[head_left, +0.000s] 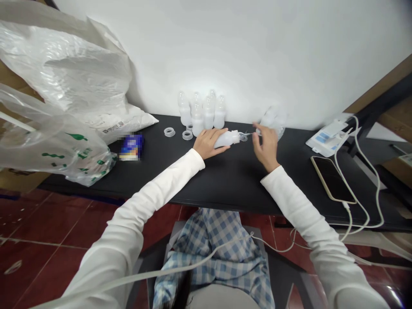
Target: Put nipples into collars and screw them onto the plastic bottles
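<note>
Inspected at the black surface (pixel 238 184): both arms in white sleeves (pixel 170 177), extended forward and angled inward toward the middle. Observed for the left grip (pixel 207 145): palm down, wrist close to in line with the forearm, fingers laid over the top of a white bottle (pixel 224 139), thumb stretched along the near side. Found closed on that bottle, steadying it on its side on the surface, base end under the palm, neck pointing right. Noted at the neck: a clear looped piece (pixel 243 137), with a thin strand leading on toward the right grip (pixel 266 146). Recorded for the right grip: raised beside the piece, forearm slanting in from the right, forefinger and thumb reaching left with a gap between. Unable to determine whether gripping the strand or merely beside it, being too fine to judge. Located behind the left grip, near the wall (pixel 244 56): a cluster of upright bottles (pixel 209 112) with clear domed tops. Seen beside these: clear rings (pixel 169 132), lying flat. Seen just behind the right grip: a heap of clear plastic (pixel 280 122). Listed toward the left end: a blue packet (pixel 131 147) and a bulging white bag (pixel 93 81). Listed toward the right: a phone (pixel 333 178), connected to a white cable (pixel 349 219).
</note>
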A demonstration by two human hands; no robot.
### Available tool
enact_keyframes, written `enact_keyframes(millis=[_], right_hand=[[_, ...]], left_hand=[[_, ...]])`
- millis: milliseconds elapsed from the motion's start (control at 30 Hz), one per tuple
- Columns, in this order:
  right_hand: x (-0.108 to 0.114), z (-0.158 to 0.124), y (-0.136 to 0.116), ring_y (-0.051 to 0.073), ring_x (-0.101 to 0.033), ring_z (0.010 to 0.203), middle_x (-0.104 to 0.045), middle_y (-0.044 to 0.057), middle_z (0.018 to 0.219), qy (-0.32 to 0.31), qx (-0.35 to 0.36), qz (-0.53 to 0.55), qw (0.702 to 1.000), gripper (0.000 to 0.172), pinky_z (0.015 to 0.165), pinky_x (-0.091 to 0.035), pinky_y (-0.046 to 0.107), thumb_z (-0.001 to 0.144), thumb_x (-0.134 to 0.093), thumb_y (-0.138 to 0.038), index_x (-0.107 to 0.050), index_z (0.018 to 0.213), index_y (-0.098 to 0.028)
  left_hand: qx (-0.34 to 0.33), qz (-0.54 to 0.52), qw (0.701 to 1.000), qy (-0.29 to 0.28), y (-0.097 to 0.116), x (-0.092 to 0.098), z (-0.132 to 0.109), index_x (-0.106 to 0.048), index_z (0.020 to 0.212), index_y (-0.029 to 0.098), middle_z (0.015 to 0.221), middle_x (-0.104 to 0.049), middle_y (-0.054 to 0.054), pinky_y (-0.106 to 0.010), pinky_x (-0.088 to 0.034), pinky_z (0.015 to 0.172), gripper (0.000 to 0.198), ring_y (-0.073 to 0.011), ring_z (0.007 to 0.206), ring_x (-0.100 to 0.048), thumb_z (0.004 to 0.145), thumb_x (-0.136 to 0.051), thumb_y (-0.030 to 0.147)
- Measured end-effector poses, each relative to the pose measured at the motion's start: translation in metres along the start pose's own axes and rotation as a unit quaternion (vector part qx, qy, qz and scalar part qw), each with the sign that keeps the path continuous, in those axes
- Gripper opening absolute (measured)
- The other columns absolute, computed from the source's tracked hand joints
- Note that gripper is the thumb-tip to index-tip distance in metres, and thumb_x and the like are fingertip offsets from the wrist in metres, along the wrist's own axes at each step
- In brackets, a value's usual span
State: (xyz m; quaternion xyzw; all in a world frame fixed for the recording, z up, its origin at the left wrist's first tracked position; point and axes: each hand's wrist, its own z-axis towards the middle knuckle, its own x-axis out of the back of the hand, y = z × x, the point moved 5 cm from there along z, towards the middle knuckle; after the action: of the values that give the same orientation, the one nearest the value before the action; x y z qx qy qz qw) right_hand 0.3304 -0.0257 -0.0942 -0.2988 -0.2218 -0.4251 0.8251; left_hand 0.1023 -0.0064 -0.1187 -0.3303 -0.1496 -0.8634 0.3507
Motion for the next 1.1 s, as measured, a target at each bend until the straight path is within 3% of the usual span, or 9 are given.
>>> enact_keyframes(millis=[100, 200, 400, 567, 733, 900, 1100], right_hand=[[0.015, 0.004, 0.027, 0.037, -0.050, 0.130, -0.055, 0.018, 0.144, 0.086, -0.100, -0.107, 0.985, 0.048, 0.107, -0.037, 0.062, 0.103, -0.039, -0.044, -0.053, 0.144, -0.023], [0.018, 0.004, 0.051, 0.041, -0.041, 0.136, -0.043, 0.022, 0.153, 0.108, -0.159, -0.173, 0.966, 0.050, 0.106, -0.032, 0.070, 0.099, -0.045, -0.043, -0.050, 0.144, -0.021], [0.015, 0.001, 0.072, 0.037, -0.050, 0.120, -0.062, 0.018, 0.119, 0.080, -0.213, -0.189, 0.955, 0.043, 0.104, -0.033, 0.070, 0.098, -0.044, -0.036, -0.054, 0.135, -0.018], [0.027, 0.004, 0.062, 0.036, -0.051, 0.121, -0.057, 0.016, 0.122, 0.127, -0.203, -0.143, 0.960, 0.044, 0.104, -0.036, 0.069, 0.096, -0.048, -0.040, -0.051, 0.135, -0.019], [0.023, 0.002, 0.035, 0.030, -0.056, 0.118, -0.053, 0.015, 0.127, 0.174, -0.086, 0.034, 0.980, 0.045, 0.098, -0.050, 0.057, 0.100, -0.043, -0.048, -0.049, 0.136, -0.022], [0.000, -0.007, 0.007, 0.025, -0.061, 0.113, -0.058, 0.012, 0.125, 0.119, -0.066, 0.189, 0.973, 0.048, 0.098, -0.055, 0.050, 0.102, -0.040, -0.056, -0.053, 0.137, -0.026], [-0.017, -0.013, -0.011, 0.021, -0.064, 0.099, -0.060, 0.010, 0.121, 0.016, -0.047, 0.248, 0.967, 0.045, 0.088, -0.058, 0.042, 0.100, -0.048, -0.055, -0.059, 0.130, -0.024]], left_hand=[[0.016, -0.001, 1.000, 0.001, -0.003, -0.001, -0.001, -0.061, 0.138, 0.016, 0.117, -0.074, -0.015, -0.040, -0.049, 0.088, 0.062, -0.0293, 0.106, -0.069, 0.094, -0.059, 0.059], [0.016, -0.004, 1.000, 0.001, -0.004, -0.002, -0.001, -0.061, 0.136, 0.016, 0.115, -0.074, -0.015, -0.040, -0.049, 0.087, 0.061, -0.0288, 0.104, -0.069, 0.093, -0.060, 0.059], [0.007, -0.002, 1.000, 0.013, -0.002, 0.000, 0.001, -0.064, 0.133, 0.014, 0.113, -0.075, -0.014, -0.039, -0.049, 0.085, 0.060, -0.0280, 0.102, -0.071, 0.094, -0.059, 0.059], [0.022, -0.007, 1.000, -0.009, -0.005, -0.002, 0.001, -0.063, 0.135, 0.014, 0.114, -0.075, -0.015, -0.040, -0.049, 0.086, 0.061, -0.0290, 0.103, -0.070, 0.093, -0.060, 0.060], [0.031, -0.014, 0.999, -0.025, -0.006, -0.004, 0.001, -0.061, 0.137, 0.014, 0.116, -0.073, -0.017, -0.041, -0.049, 0.088, 0.062, -0.0301, 0.105, -0.069, 0.093, -0.061, 0.058], [0.030, -0.015, 0.999, -0.032, -0.005, -0.004, 0.001, -0.061, 0.137, 0.015, 0.115, -0.073, -0.016, -0.041, -0.049, 0.090, 0.062, -0.0304, 0.106, -0.069, 0.093, -0.061, 0.057], [0.028, -0.028, 0.998, -0.044, -0.005, -0.005, 0.000, -0.060, 0.138, 0.015, 0.118, -0.072, -0.017, -0.042, -0.050, 0.093, 0.061, -0.0307, 0.109, -0.068, 0.092, -0.064, 0.054]])
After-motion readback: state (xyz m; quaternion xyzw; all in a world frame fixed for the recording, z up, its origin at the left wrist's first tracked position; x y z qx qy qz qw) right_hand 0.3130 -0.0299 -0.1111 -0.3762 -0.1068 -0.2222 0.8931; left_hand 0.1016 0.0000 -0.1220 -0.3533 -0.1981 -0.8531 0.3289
